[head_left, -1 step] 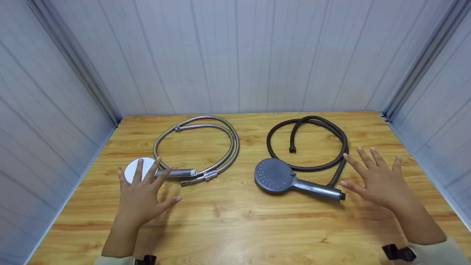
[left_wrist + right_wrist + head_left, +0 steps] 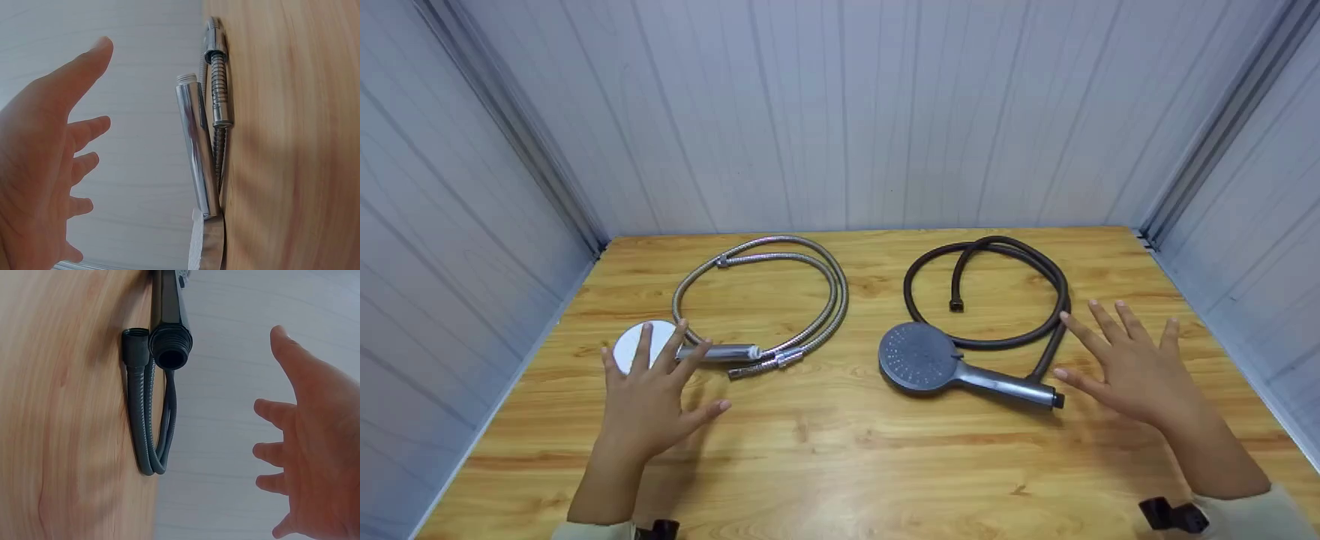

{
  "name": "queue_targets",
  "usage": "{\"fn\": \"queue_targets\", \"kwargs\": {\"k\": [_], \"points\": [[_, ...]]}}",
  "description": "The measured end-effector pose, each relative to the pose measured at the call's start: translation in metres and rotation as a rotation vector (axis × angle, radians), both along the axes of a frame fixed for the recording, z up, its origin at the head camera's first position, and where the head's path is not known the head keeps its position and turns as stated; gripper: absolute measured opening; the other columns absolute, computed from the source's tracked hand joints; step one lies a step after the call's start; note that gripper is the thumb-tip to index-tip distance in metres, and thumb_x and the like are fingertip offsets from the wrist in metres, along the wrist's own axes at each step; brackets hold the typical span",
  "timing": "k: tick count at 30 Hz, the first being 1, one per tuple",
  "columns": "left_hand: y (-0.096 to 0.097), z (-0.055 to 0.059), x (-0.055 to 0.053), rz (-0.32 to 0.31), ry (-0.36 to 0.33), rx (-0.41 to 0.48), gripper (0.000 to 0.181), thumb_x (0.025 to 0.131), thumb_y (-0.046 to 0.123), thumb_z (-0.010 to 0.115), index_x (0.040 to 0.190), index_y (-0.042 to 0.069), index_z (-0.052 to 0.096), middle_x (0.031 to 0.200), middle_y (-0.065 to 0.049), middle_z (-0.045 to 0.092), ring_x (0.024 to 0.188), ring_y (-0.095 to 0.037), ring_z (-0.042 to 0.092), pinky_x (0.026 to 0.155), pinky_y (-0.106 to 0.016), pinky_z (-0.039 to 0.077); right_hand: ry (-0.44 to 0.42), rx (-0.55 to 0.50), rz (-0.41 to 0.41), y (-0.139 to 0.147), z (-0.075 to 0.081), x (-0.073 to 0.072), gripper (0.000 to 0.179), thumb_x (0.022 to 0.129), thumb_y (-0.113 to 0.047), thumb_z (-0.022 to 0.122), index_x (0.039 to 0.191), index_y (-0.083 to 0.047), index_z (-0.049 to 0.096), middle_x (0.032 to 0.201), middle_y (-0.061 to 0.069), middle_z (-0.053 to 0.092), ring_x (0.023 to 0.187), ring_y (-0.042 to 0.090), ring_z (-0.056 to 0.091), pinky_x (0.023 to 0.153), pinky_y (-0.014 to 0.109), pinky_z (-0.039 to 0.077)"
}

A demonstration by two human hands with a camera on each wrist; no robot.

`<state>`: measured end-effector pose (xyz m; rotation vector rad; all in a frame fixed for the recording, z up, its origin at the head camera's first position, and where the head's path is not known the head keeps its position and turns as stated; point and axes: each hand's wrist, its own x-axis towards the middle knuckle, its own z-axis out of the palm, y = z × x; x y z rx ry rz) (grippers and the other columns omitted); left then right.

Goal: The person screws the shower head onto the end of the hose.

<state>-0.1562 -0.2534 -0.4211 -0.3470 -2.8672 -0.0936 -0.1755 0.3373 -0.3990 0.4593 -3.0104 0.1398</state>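
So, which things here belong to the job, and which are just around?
Likely the job, being nearest the left hand and right hand:
white-faced chrome shower head
silver metal shower hose
dark grey shower head
black shower hose

Just surroundings:
wood-grain table
pale panelled walls
black wrist devices

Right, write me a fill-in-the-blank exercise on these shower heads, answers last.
The round white-faced chrome shower head lies nearer the person's ____ hand.
In total, ____ shower heads lie on the yellowish wood-grain tabletop.
Of the round dark grey shower head and the coiled black flexible hose, the ____ lies nearer the pale panelled back wall.
The person's right hand holds ____.

Missing words: left; two; hose; nothing.
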Motion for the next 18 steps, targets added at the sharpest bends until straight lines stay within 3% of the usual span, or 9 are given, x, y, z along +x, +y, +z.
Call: {"fn": "queue_targets", "kwargs": {"k": [10, 18], "points": [[0.008, 0.008, -0.004, -0.016, -0.023, 0.006, 0.089, 0.078, 0.084, 0.045, 0.151, 0.031, 0.039, 0.162, -0.006, 0.016, 0.146, -0.043, 0.005, 0.101, -0.072, -0.013, 0.019, -0.011, 0.001, 0.003, 0.002, -0.001, 0.082, 0.092, -0.061, 0.054, 0.157, -0.024, 0.021, 0.157, 0.026, 0.018, 0.142, 0.051, 0.006, 0.092, 0.080, -0.012], [0.016, 0.013, -0.005, -0.058, 0.013, -0.002, 0.089, 0.078, 0.082, 0.048, 0.149, 0.029, 0.042, 0.159, -0.009, 0.024, 0.145, -0.044, 0.007, 0.101, -0.076, -0.005, 0.039, -0.015, 0.011, 0.006, 0.003, -0.001, 0.081, 0.092, -0.059, 0.055, 0.157, -0.022, 0.023, 0.156, 0.027, 0.020, 0.142, 0.050, 0.008, 0.092, 0.081, -0.008]]}}
